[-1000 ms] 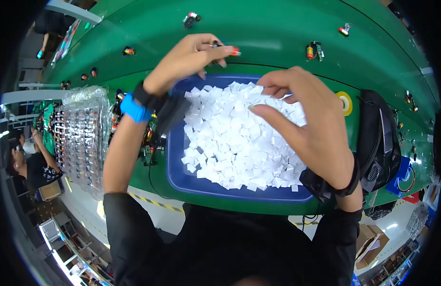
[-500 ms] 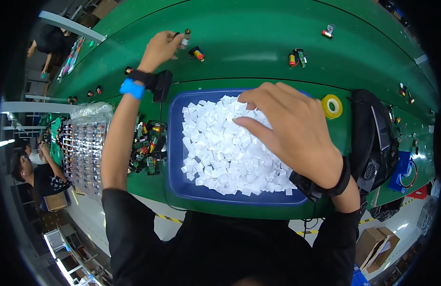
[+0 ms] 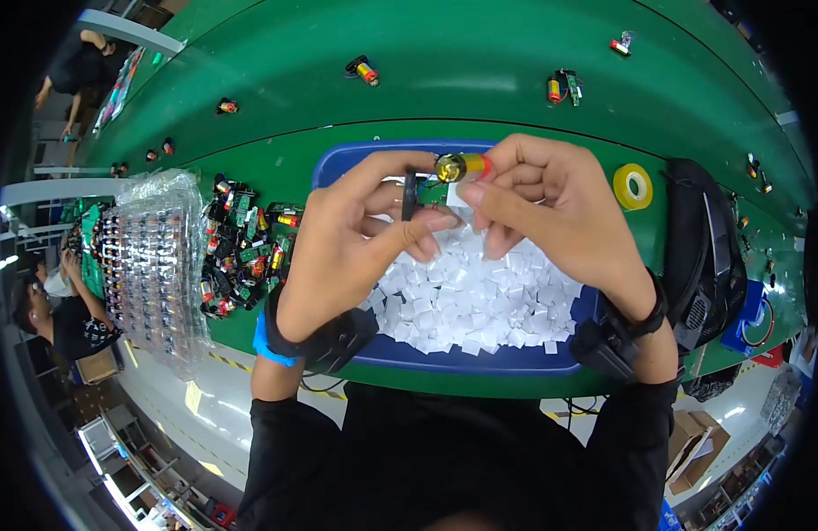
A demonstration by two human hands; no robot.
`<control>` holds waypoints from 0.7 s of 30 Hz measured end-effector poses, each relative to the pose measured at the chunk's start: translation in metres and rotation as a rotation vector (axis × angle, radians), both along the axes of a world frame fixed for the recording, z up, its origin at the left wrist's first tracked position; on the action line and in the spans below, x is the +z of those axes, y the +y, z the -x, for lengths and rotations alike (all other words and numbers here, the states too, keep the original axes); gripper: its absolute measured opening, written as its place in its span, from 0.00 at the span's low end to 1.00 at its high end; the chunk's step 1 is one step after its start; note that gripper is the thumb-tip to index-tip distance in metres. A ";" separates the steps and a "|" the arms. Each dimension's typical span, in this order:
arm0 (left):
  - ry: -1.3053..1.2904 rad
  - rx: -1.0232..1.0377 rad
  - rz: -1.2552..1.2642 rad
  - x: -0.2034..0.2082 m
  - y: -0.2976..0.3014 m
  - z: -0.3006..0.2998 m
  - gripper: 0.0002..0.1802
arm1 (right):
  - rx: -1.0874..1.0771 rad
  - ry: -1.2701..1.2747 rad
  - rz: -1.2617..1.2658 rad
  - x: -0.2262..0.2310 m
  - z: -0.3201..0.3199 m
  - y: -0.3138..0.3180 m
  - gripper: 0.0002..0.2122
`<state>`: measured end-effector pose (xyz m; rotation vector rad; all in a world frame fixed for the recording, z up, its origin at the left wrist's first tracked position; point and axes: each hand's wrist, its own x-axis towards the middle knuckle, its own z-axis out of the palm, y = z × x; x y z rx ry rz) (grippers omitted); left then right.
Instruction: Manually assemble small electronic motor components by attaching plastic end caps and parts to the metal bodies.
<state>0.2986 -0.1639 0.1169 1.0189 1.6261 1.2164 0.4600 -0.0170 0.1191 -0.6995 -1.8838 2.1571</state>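
Note:
Over the tray my two hands meet around a small electronic assembly. Its cylinder-shaped battery, yellow, red and black, points its end up at the view. My right hand pinches the battery's right side, and a small white square shows by that thumb. On the other side my left hand is closed on the assembly's black round part, with wires and a bit of green board between. Below them a blue tray is heaped with white paper-like squares. My fingers partly hide the assembly.
Left of the tray lies a pile of similar battery-and-board assemblies, beside a stack of clear plastic trays. Yellow tape and a black bag stand at the right. More assemblies dot the green table. Other people work at the left.
My left hand has come back from the far part of the table to above the tray, bringing the assembly. My right hand has lifted from the squares and now grips its battery.

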 end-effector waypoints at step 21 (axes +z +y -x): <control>-0.142 0.021 -0.030 -0.036 -0.003 -0.004 0.15 | -0.016 0.023 -0.753 -0.026 0.002 -0.006 0.07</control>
